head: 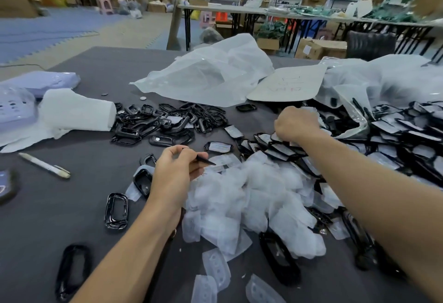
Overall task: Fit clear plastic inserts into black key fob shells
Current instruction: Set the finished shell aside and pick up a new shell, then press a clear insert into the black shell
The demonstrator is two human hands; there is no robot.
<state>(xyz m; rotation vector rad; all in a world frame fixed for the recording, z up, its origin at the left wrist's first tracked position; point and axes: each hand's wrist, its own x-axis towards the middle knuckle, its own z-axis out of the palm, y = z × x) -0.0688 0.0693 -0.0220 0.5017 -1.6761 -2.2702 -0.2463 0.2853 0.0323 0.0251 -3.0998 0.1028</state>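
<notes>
The left hand (176, 171) hovers over the near pile of clear plastic inserts (254, 197), pinching a thin black tool (206, 160). The right hand (296, 124) reaches farther, fingers curled down into the filled black key fob shells (282, 148); I cannot tell if it grips one.

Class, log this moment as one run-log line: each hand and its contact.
left hand: pinches thin black tool | right hand: curled over shell pile, grasp hidden | clear inserts: heaped between arms
</notes>
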